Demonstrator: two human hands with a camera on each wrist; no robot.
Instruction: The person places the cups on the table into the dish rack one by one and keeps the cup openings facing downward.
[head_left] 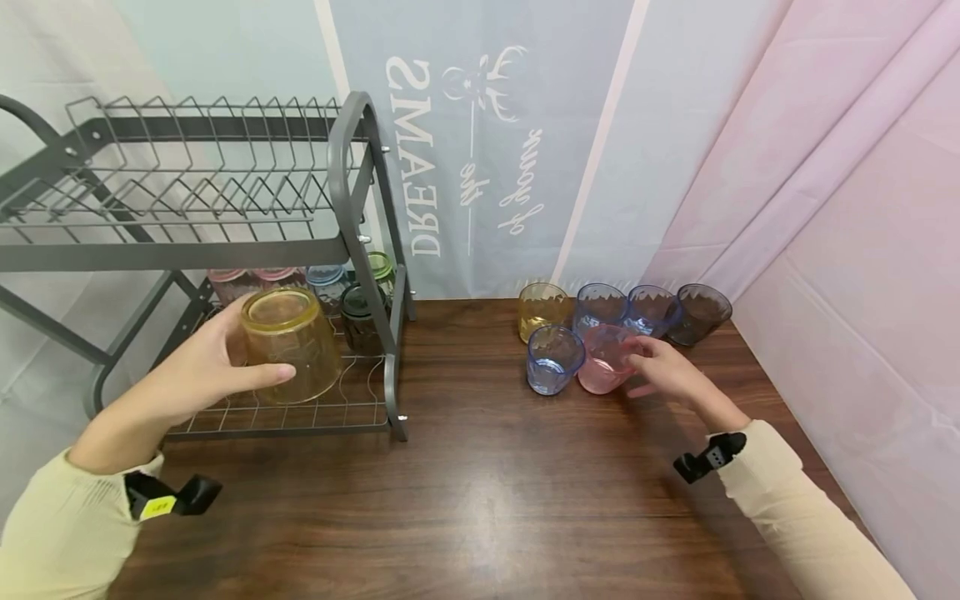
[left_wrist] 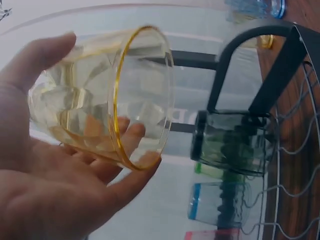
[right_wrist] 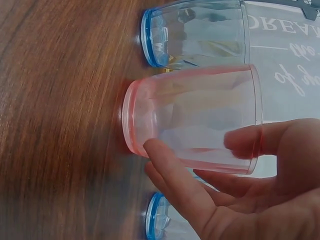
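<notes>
My left hand (head_left: 202, 358) grips a yellow glass (head_left: 296, 354) turned upside down, above the lower shelf of the dish rack (head_left: 352, 250). In the left wrist view, my thumb and fingers lie around the yellow glass (left_wrist: 95, 100), its mouth facing the shelf. My right hand (head_left: 667, 371) is at the right side of an upright pink glass (head_left: 600, 362), fingers loosely spread. The right wrist view puts fingertips against the lower edge of the pink glass (right_wrist: 190, 115); firm contact is hard to tell. A blue glass (head_left: 553, 362) stands beside it.
Behind the pink glass stand a yellow glass (head_left: 542, 308), two blue glasses (head_left: 600, 304) and a dark grey glass (head_left: 703, 312). Inverted on the rack's lower shelf are a dark glass (head_left: 363, 321), a blue glass (head_left: 327, 287), a green glass (head_left: 381, 268) and pink glasses (head_left: 231, 283).
</notes>
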